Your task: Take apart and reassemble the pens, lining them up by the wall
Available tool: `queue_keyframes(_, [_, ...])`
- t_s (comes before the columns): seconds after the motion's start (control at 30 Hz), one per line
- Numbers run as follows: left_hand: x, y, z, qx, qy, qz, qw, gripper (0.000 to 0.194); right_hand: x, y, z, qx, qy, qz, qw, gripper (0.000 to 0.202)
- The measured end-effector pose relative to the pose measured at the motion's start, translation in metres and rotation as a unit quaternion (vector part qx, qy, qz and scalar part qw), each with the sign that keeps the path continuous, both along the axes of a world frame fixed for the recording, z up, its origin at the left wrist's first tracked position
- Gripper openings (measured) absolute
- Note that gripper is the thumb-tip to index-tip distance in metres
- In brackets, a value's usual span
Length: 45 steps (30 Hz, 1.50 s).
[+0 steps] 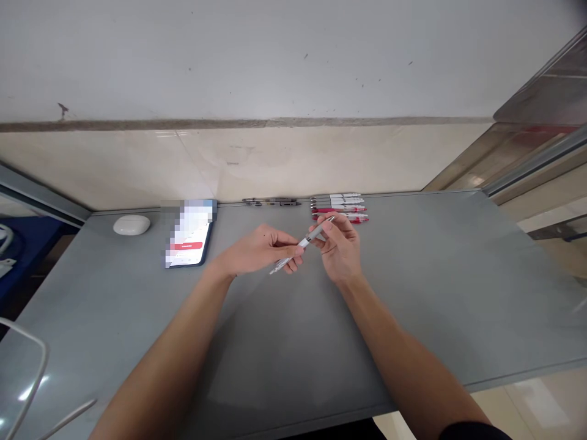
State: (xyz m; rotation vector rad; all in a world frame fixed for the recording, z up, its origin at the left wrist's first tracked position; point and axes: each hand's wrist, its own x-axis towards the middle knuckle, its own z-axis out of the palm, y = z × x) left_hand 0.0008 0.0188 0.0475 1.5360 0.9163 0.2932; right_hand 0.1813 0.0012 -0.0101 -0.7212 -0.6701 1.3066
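A white and grey pen (308,240) is held slantwise above the table, its clip end low at the left. My left hand (261,249) pinches the white barrel near its middle. The grey grip at the upper right is between the thumb and fingers of my right hand (340,247). Just beyond my right hand lies a row of pens (339,200), some white and grey, others white and red. Left of that row, a few dark clear pens (273,201) lie along the table's back edge.
On the left of the grey table (435,293) lie a lit phone (190,235) and a white earbud case (131,225). A white cable (39,366) curves in at the lower left. The tiled wall (275,162) rises behind the table's back edge.
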Motion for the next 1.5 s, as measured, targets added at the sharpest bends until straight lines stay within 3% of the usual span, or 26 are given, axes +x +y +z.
queue_keyframes(0.13, [0.003,0.002,-0.001,-0.056,-0.038,-0.026,0.997,0.035,0.001,0.001,-0.001,0.011,0.057,0.014,0.998,0.016])
queue_keyframes(0.33, [0.004,0.004,-0.001,-0.068,-0.046,-0.048,0.995,0.036,0.002,0.002,-0.004,0.022,0.095,0.046,0.994,0.018])
queue_keyframes(0.5, [0.003,0.005,-0.005,-0.052,-0.044,-0.031,0.997,0.032,0.000,0.005,-0.008,0.012,0.086,0.051,0.995,0.019])
queue_keyframes(0.77, [0.000,0.007,-0.011,-0.023,-0.030,-0.002,0.999,0.025,-0.007,0.007,-0.006,-0.016,0.043,-0.005,0.999,0.022])
queue_keyframes(0.97, [-0.005,0.008,-0.013,-0.035,-0.029,0.007,0.999,0.030,-0.005,0.005,-0.006,-0.008,0.032,0.011,0.999,0.022])
queue_keyframes(1.2, [-0.004,0.008,-0.012,-0.052,-0.025,-0.029,0.998,0.038,-0.002,0.006,-0.009,0.011,0.062,0.057,0.996,0.018])
queue_keyframes(1.5, [0.001,0.005,-0.017,0.074,0.001,-0.009,0.997,0.034,-0.002,0.007,-0.008,-0.007,0.047,0.016,0.999,0.019])
